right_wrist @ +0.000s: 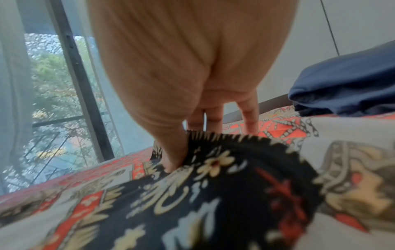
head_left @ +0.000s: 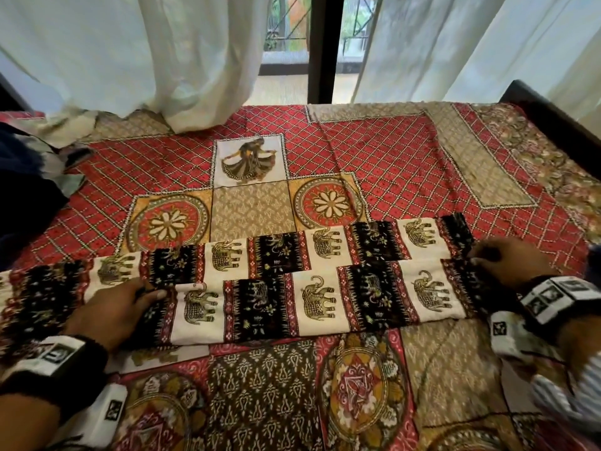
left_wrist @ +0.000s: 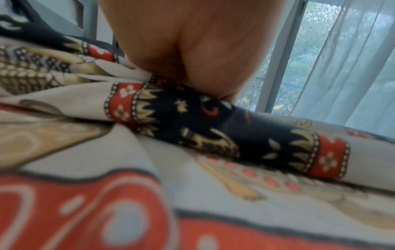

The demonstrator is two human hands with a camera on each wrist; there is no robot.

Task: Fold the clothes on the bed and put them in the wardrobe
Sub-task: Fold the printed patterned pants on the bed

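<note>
A long elephant-print garment [head_left: 292, 288] in black, cream and red lies across the patterned bedspread [head_left: 390, 164], folded lengthwise into two overlapping strips. My left hand [head_left: 117, 307] is on its left part; the thumb lies on top at the fold line and the fingers are tucked into the cloth. In the left wrist view my left hand [left_wrist: 192, 50] bears on a raised black band of the garment [left_wrist: 213, 135]. My right hand [head_left: 507, 262] is at the garment's right end. In the right wrist view my right hand [right_wrist: 181, 67] pinches the garment's [right_wrist: 213, 194] black hem, thumb in front and fingers behind.
A heap of dark blue and pale clothes [head_left: 22, 190] lies at the bed's left edge; a dark blue cloth [right_wrist: 346, 84] shows in the right wrist view. White curtains [head_left: 162, 60] hang onto the far edge before a window. A dark bed frame [head_left: 553, 115] bounds the right side.
</note>
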